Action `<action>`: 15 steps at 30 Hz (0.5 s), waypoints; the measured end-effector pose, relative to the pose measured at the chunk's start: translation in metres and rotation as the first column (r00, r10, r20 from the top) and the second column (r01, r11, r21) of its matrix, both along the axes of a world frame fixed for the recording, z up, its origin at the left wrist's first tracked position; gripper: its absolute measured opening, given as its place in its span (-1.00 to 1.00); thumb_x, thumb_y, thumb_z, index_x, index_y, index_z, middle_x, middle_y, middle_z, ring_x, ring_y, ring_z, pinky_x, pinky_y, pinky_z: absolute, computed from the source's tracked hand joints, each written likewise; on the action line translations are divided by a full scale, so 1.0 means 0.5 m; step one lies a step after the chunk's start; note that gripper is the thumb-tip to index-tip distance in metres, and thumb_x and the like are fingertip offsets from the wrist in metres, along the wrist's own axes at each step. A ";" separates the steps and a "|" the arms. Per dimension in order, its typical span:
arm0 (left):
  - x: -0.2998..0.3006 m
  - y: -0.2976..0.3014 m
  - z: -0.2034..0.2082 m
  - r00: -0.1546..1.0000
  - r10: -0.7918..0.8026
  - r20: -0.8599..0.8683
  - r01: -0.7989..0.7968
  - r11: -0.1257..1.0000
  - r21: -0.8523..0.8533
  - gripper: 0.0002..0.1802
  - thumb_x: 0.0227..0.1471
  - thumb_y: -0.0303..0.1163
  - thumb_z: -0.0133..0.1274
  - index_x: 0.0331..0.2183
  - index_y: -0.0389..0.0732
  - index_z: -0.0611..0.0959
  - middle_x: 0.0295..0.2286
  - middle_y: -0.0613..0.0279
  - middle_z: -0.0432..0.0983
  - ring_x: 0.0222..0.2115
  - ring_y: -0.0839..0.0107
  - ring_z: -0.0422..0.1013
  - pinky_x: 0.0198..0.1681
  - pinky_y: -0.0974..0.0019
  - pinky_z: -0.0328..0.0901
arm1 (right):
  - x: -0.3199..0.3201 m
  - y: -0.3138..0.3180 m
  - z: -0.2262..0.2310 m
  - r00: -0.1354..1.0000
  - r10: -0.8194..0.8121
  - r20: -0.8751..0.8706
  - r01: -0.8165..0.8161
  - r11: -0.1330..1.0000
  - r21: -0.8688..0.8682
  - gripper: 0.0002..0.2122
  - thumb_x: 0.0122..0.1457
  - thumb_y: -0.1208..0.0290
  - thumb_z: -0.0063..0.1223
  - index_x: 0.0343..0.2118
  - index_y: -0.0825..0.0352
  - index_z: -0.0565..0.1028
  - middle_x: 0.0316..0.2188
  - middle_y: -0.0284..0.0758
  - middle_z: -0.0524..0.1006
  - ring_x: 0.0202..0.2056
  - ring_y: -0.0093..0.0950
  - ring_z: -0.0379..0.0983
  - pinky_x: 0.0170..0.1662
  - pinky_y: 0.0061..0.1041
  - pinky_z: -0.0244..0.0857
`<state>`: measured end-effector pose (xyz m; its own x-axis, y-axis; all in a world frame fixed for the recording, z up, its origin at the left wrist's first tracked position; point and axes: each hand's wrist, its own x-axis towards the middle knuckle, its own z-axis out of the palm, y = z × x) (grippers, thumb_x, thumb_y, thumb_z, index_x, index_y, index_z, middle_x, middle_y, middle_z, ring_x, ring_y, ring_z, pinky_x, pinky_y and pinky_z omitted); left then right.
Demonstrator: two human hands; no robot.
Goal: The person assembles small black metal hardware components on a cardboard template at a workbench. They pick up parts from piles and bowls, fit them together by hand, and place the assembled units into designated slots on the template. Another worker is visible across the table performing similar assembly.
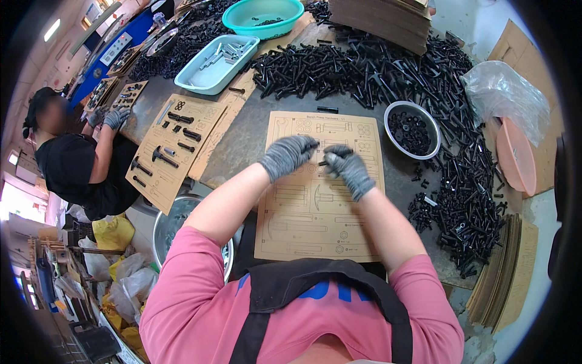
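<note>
A brown cardboard sheet (291, 209) printed with outlines of tools and hardware lies in front of me. Both my hands wear grey knitted gloves and meet over its upper half. My left hand (290, 158) has its fingertips pinched together, with a dark speck at their ends too small to name. Just beside it, my right hand (350, 170) is closed, and a short black part (323, 162) pokes out at its fingertips. A single black bolt (327, 110) lies just beyond the sheet's top edge.
Piles of black bolts (309, 70) spread behind and to the right. A metal bowl (439, 145) of black nuts stands right of the sheet. Farther back are a pale blue tray (206, 88) and a green basin (264, 31). At left, a person (73, 158) works beside a filled card (159, 188).
</note>
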<state>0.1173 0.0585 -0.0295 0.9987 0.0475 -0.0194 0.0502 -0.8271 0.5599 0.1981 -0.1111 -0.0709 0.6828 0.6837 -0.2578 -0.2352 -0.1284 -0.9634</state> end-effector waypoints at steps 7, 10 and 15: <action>0.075 0.015 -0.021 0.993 0.060 -0.106 0.014 0.811 0.585 -0.78 -0.05 -0.30 -0.05 -0.31 -0.12 0.53 -0.34 0.07 0.43 -0.34 0.14 0.43 -0.30 0.14 0.34 | 0.095 0.062 0.058 0.325 0.745 0.583 0.236 0.533 -0.813 -0.81 0.01 0.42 -0.02 -0.28 0.23 0.48 -0.28 -0.21 0.45 -0.25 -0.29 0.44 -0.23 -0.33 0.33; 0.075 0.018 -0.019 0.986 0.022 -0.164 0.082 0.794 0.603 -0.75 -0.06 -0.28 -0.05 -0.27 -0.10 0.51 -0.30 0.09 0.42 -0.32 0.15 0.43 -0.29 0.13 0.34 | 0.099 0.069 0.062 0.278 0.802 0.528 0.196 0.491 -0.849 -0.79 0.01 0.42 -0.02 -0.24 0.23 0.46 -0.23 -0.18 0.41 -0.23 -0.27 0.43 -0.19 -0.31 0.32; 0.049 0.055 0.010 0.997 0.052 0.054 -0.074 0.805 0.588 -0.66 -0.12 -0.14 0.04 -0.31 -0.14 0.59 -0.35 0.08 0.44 -0.34 0.19 0.42 -0.28 0.19 0.33 | 0.130 0.040 0.060 0.367 0.653 0.662 0.036 0.701 -0.712 -0.67 0.01 0.46 -0.01 -0.09 0.25 0.39 -0.16 -0.17 0.42 -0.14 -0.25 0.38 -0.07 -0.37 0.27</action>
<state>0.1418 0.0862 -0.0247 0.9926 0.1012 0.0665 0.1035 -0.9941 -0.0318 0.2633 -0.0911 -0.0410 0.5146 0.8522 -0.0946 0.8048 -0.5182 -0.2895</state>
